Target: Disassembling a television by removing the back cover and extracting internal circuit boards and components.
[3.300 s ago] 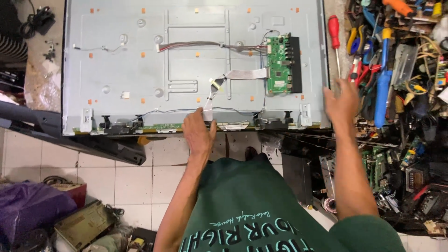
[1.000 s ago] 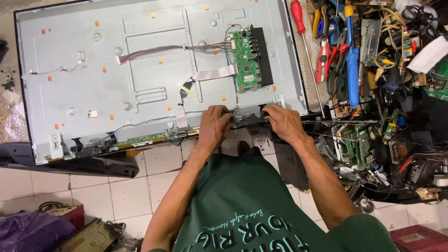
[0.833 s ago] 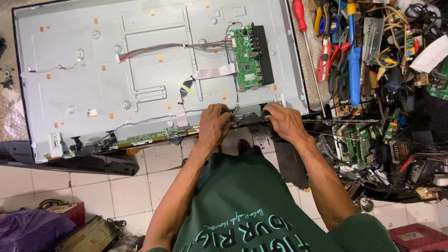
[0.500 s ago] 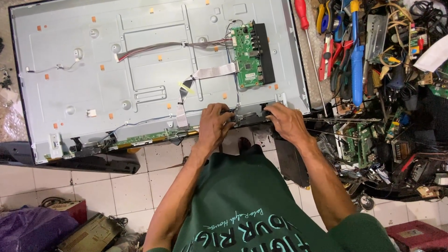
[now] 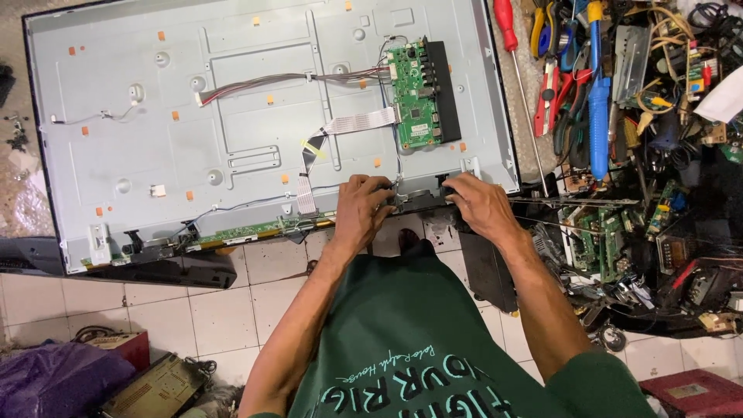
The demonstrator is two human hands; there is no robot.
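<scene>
A large flat-screen panel [image 5: 232,101] lies face down, its grey metal back showing. A green circuit board [image 5: 414,93] sits at its upper right, with a white ribbon cable [image 5: 356,122] running left from it. A narrow green strip board [image 5: 248,230] runs along the panel's near edge. My left hand [image 5: 360,210] and my right hand [image 5: 476,205] both grip a black bar [image 5: 418,197] at that near edge, fingers curled over it. The bar's ends are hidden under my hands.
To the right lie a red-handled screwdriver [image 5: 505,15], a blue tool [image 5: 597,116], pliers and a heap of loose circuit boards [image 5: 604,232] and wires. White floor tiles [image 5: 224,310] are below, with a purple bag [image 5: 54,379] and a red box [image 5: 689,391].
About three seconds ago my hands were apart, the right one raised by the panel's right corner. Both have since closed on the black bar; over the last second they barely move.
</scene>
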